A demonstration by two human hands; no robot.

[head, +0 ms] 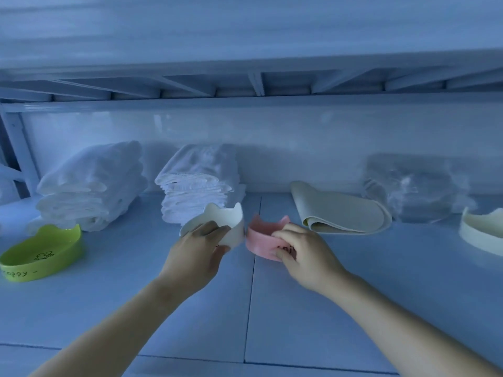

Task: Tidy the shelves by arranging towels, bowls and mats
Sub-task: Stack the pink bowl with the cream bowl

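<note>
At the centre of the frame, our left hand [201,248] grips a cream cat-eared plastic bowl [226,221] by its near wall. Our right hand [302,254] pinches the rim of a pink cat-eared plastic bowl [258,240] just beside it, both low over the pale shelf [190,308]. Behind them stand two stacks of folded white towels [89,186] and, right of centre, a folded beige mat [340,213]; a lime-green cat-eared bowl [40,254] sits at the left edge.

Two white towel stacks [89,186] [198,183] sit back left, folded beige mat [343,213] right of them, green bowl [40,257] far left, cream bowl [479,235] far right, white bowl [226,216] and pink bowl [258,238] side by side mid-shelf.
</note>
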